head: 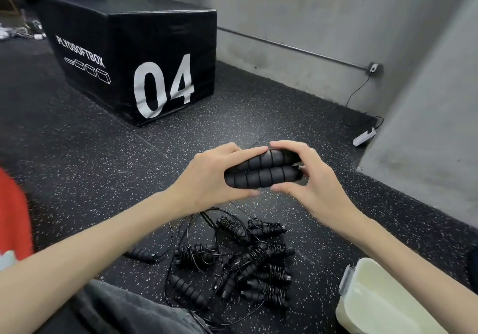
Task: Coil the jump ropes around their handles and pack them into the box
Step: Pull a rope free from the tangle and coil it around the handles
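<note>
Here my left hand [209, 178] and right hand [307, 178] both grip two handles [261, 170] held side by side, long axes running from 8 to 2 o'clock.

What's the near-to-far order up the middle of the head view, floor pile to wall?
Pile of jump ropes on the floor → pair of handles held side by side by the left hand and right hand → black plyo box marked 04 → grey wall.
</note>
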